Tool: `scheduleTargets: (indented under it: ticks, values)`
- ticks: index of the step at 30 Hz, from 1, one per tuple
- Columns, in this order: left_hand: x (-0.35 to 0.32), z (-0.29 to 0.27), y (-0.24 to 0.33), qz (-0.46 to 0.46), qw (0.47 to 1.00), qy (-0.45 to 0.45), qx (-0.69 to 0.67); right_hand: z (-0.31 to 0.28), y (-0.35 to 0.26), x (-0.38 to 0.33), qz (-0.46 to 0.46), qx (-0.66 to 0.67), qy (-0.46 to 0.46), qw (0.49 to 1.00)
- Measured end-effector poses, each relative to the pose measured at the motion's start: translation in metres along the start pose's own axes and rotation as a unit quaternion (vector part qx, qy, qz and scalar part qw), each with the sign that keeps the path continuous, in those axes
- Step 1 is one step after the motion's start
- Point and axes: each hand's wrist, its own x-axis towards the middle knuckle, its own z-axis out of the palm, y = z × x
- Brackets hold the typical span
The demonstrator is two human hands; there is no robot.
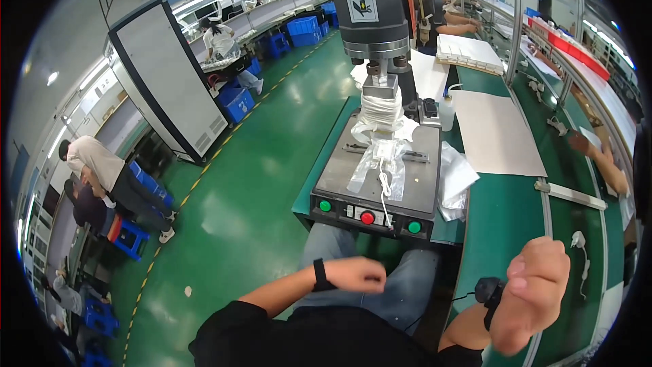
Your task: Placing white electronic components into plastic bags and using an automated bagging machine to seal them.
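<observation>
My left hand (354, 275) hovers over my lap below the press machine's front panel (367, 216), fingers curled, holding nothing I can see. My right hand (533, 292) is raised close to the camera above the green conveyor belt (506, 217), fingers loosely bent, empty as far as I can tell. On the grey machine bed (339, 170) lies a white charger with its cable in a clear plastic bag (382, 163), under the black press head (370, 7). A second white charger with cable (581, 245) lies on the belt to the right.
A crumpled clear bag (456, 180) lies right of the machine, a white sheet (496, 132) behind it. Another person's hand (598, 153) reaches in at the right rail. A tall grey cabinet (166, 81) and people near blue crates (129, 238) stand on the green floor at left.
</observation>
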Motion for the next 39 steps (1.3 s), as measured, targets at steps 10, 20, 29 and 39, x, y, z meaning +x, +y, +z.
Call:
scheduleTargets:
  ticks: [10,20,29,39]
  values:
    - [-0.009,-0.132,-0.077,-0.145,0.804,0.436,0.378,0.039,0.005,-0.031,0.126,0.217,-0.015,0.968]
    - [-0.002,-0.139,-0.121,-0.250,0.801,0.338,0.426,0.080,0.043,-0.057,0.200,0.276,-0.014,0.940]
    - [-0.001,-0.137,-0.117,-0.239,0.811,0.352,0.402,0.121,0.050,-0.079,0.205,0.355,-0.019,0.912]
    - [0.001,-0.137,-0.122,-0.226,0.810,0.372,0.392,0.144,0.052,-0.079,0.194,0.409,-0.018,0.891]
